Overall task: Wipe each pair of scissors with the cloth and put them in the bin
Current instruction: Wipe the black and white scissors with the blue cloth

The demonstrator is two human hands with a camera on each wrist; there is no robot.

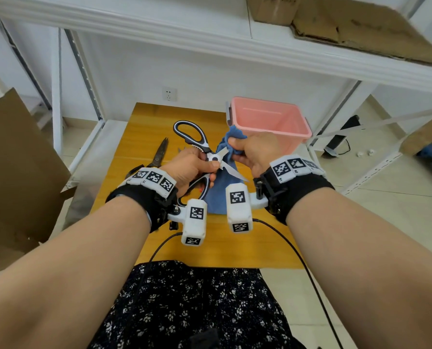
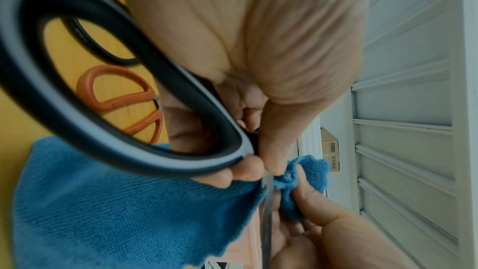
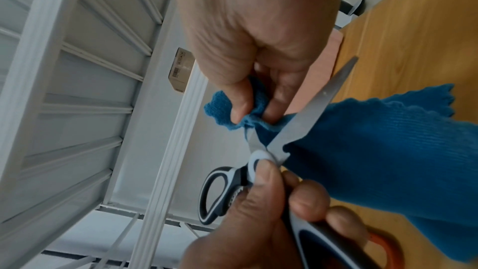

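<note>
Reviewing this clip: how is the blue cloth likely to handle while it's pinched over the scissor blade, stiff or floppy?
Probably floppy: the blue cloth bunches where the right hand pinches it and hangs loose below. Likely light, since a fingertip pinch carries it. Its knitted texture suggests grip on the open black-and-white scissors in the left hand, not slipping.

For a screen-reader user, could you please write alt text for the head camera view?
The left hand grips open black-and-white scissors while the right hand pinches a blue cloth round one blade. Beyond stands an empty pink bin; dark scissors lie on the wooden table.
</note>
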